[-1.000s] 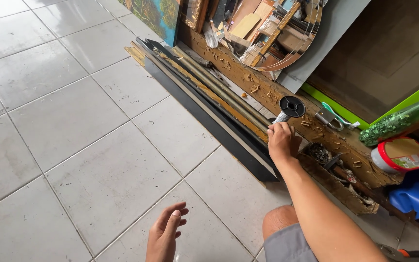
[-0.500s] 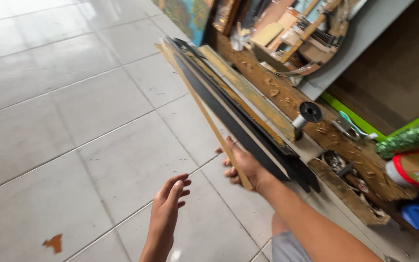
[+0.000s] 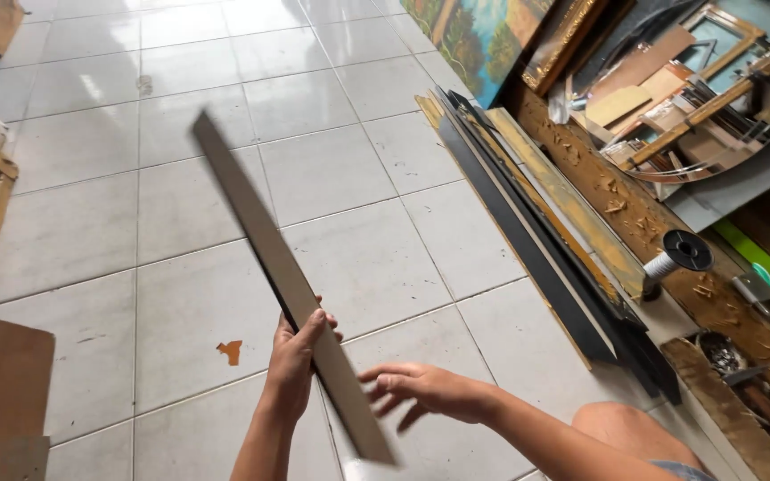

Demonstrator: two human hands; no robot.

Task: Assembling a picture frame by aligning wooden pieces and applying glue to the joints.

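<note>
A white tiled floor (image 3: 91,205) spreads under the work. The left hand (image 3: 294,361) is wrapped around a long grey strip (image 3: 278,267), which slants up and away from it above the tiles. The right hand (image 3: 421,392) hovers just beside the strip's near end, fingers spread, holding nothing. Well right of it lie stacked frame lengths (image 3: 545,232) and a spool (image 3: 679,254).

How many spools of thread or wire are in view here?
1. The black-flanged spool stands on the floor at right, beside the stacked frame strips. Others may be hidden in the clutter.
</note>
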